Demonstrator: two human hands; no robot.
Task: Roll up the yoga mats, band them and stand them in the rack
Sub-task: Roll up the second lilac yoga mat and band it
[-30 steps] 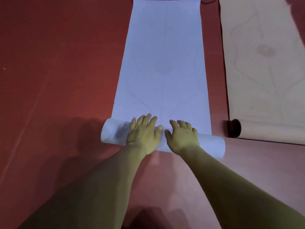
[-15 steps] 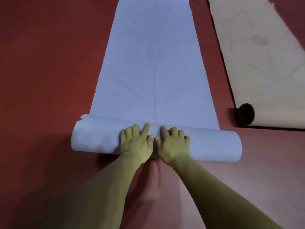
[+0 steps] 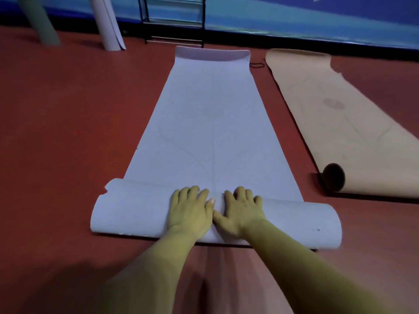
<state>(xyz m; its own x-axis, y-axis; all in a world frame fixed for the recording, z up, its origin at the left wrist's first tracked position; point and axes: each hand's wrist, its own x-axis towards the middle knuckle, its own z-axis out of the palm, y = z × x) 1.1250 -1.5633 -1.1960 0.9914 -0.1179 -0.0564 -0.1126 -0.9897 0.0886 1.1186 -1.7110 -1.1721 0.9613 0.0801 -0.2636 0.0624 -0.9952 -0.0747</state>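
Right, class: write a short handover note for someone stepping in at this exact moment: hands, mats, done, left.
Hands: left hand and right hand lie flat, side by side, pressing on the roll of the lilac mat.
Done: its near end is rolled; most of it lies flat. Beside it, the tan mat has only its near end curled.
Left: finish both rolls, band them, stand them in the rack by the far wall.

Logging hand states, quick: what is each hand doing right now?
Left hand: open, pressing flat on the rolled part of the lilac mat.
Right hand: open, pressing flat on the same roll.
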